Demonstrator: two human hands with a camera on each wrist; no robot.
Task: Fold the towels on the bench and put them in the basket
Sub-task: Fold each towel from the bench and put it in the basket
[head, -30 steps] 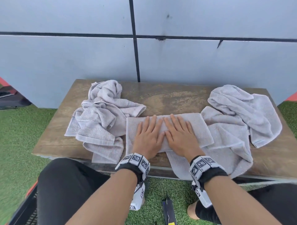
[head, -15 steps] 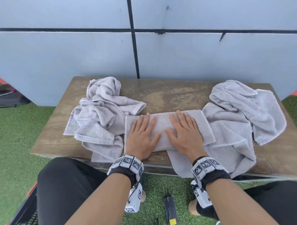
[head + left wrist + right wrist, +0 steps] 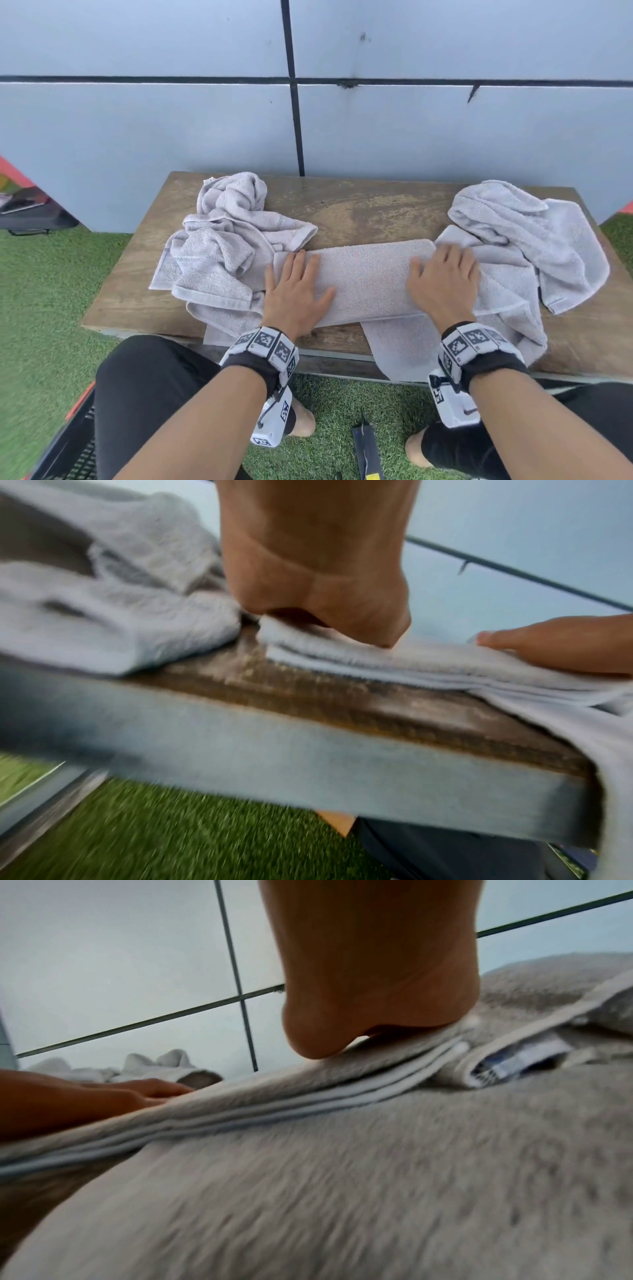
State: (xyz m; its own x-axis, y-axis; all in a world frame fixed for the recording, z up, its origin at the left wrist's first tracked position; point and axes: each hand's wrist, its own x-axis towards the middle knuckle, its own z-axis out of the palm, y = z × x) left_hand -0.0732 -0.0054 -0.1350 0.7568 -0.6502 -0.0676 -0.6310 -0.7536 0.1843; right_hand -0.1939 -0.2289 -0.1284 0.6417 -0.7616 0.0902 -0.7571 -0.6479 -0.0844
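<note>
Both flat palms, left hand [image 3: 294,294] and right hand [image 3: 445,284], have slid apart to the ends of the folded towel [image 3: 370,277] at frame centre on the bench [image 3: 359,205], gripping nothing; smoothing looks done, next fold due.

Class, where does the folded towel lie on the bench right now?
In the head view, the folded towel lies mid-bench near the front edge, between two crumpled towel heaps, under the left hand and right hand.
</note>
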